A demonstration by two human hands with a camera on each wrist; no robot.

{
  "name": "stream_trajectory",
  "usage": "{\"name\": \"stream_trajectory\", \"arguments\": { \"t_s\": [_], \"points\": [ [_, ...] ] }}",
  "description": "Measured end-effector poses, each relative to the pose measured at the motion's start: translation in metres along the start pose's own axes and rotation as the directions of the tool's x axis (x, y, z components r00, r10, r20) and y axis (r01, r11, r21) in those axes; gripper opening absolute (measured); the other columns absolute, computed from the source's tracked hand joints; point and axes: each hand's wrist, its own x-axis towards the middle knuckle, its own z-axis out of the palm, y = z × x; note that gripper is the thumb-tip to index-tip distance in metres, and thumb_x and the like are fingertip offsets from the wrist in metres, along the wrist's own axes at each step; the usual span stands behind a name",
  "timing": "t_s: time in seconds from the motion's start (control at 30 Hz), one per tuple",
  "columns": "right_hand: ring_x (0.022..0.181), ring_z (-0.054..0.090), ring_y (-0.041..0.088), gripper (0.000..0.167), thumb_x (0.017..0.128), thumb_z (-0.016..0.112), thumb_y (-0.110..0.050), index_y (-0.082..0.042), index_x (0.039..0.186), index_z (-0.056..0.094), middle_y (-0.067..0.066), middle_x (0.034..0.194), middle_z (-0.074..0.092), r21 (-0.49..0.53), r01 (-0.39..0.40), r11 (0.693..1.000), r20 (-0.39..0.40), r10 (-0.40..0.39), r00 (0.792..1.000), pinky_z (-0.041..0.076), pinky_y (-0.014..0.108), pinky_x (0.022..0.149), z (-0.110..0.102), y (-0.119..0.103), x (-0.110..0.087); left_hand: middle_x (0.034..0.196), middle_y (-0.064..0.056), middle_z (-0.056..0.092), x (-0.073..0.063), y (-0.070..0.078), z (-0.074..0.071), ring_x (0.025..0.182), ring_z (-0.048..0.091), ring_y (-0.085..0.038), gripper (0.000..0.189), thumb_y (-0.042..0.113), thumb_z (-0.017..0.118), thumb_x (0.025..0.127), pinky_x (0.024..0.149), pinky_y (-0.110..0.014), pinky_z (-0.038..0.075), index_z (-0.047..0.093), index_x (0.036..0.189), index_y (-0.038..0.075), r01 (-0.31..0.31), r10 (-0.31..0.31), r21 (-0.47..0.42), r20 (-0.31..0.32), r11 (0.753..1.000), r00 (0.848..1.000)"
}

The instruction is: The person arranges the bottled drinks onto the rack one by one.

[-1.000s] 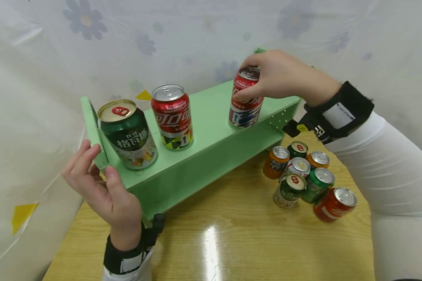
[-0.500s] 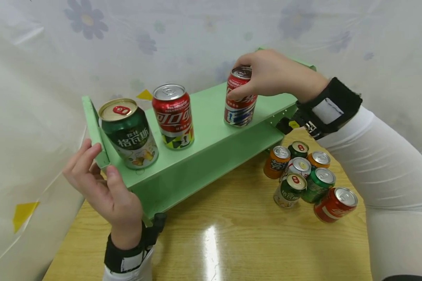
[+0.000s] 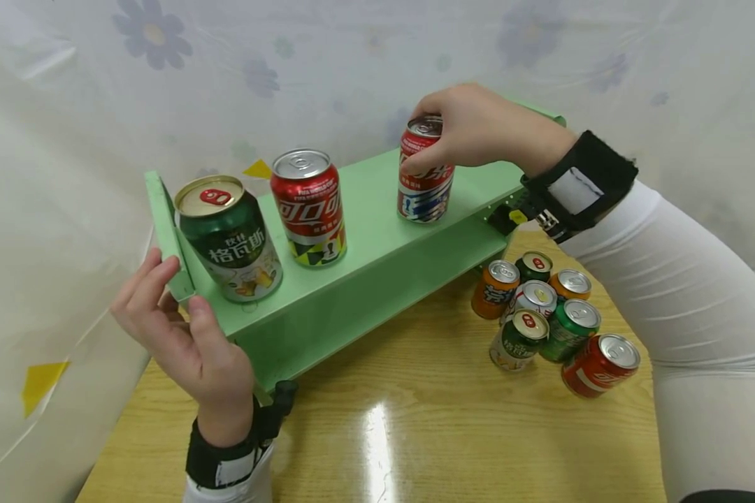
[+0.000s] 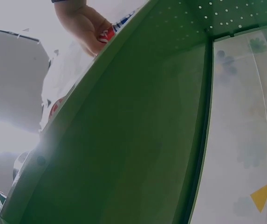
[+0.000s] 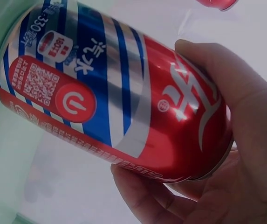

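My right hand (image 3: 478, 129) grips the upper part of a red soda can (image 3: 424, 178) with blue and white stripes low on its side. It stands upright on the top board of a green shelf (image 3: 371, 216). The right wrist view shows thumb and fingers around the same soda can (image 5: 119, 93). At the shelf's left end, my left hand (image 3: 182, 328) holds the raised end panel (image 3: 166, 237) between thumb and fingers. Beside that panel stands a dark green can (image 3: 229, 241) with a gold lid, then a red soda can (image 3: 308, 209) with a yellow-green base.
Several cans stand grouped on the wooden table (image 3: 453, 433) at the right, among them an orange can (image 3: 495, 290), a green can (image 3: 572, 328) and a red can (image 3: 600, 365). A patterned white sheet (image 3: 352, 63) hangs close behind the shelf.
My right hand and the striped red soda can have shifted left along the top board, toward the other two cans. The left hand has stayed at the end panel.
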Motion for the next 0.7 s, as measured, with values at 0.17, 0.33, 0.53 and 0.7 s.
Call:
{"name": "stream_trajectory", "arguments": {
  "t_s": [0.17,0.33,0.53,0.7],
  "points": [
    [0.117,0.060,0.034,0.069,0.092,0.070,-0.047,-0.005,0.145,0.052,0.018,0.133,0.060,-0.006,-0.002,1.000,-0.001,0.002,1.000,0.051,0.050,0.096,0.001,-0.001,0.003,0.124,-0.015,0.048,0.000,0.000,0.000,0.132,0.043,-0.030,0.033,-0.003,0.038,0.085,0.094,-0.025,0.035,0.054,0.113,-0.012,0.000,0.000,0.001,-0.003,1.000,1.000],
    [0.116,0.060,0.033,0.070,0.092,0.069,-0.047,-0.005,0.145,0.052,0.018,0.133,0.060,-0.016,-0.001,1.000,-0.004,0.000,1.000,0.051,0.050,0.095,0.002,-0.002,0.006,0.123,-0.015,0.048,0.000,0.001,0.000,0.132,0.042,-0.031,0.033,-0.004,0.037,0.085,0.096,-0.026,0.037,0.054,0.112,-0.012,0.003,-0.003,-0.010,-0.007,1.000,1.000],
    [0.118,0.059,0.033,0.070,0.093,0.069,-0.046,-0.005,0.146,0.051,0.018,0.135,0.059,-0.008,0.002,1.000,-0.013,-0.002,1.000,0.051,0.050,0.097,0.004,-0.004,0.009,0.123,-0.014,0.048,0.001,0.001,-0.001,0.132,0.042,-0.031,0.033,-0.004,0.037,0.085,0.096,-0.026,0.038,0.054,0.112,-0.012,0.004,-0.004,-0.007,-0.010,1.000,1.000],
    [0.121,0.058,0.033,0.072,0.093,0.069,-0.047,-0.006,0.149,0.049,0.018,0.139,0.058,-0.001,-0.009,1.000,-0.018,0.009,1.000,0.051,0.050,0.098,0.006,-0.006,0.011,0.122,-0.014,0.048,0.001,0.001,0.000,0.131,0.042,-0.031,0.033,-0.004,0.037,0.085,0.097,-0.027,0.039,0.055,0.111,-0.012,0.003,-0.003,-0.012,-0.012,1.000,1.000]
  ]
}}
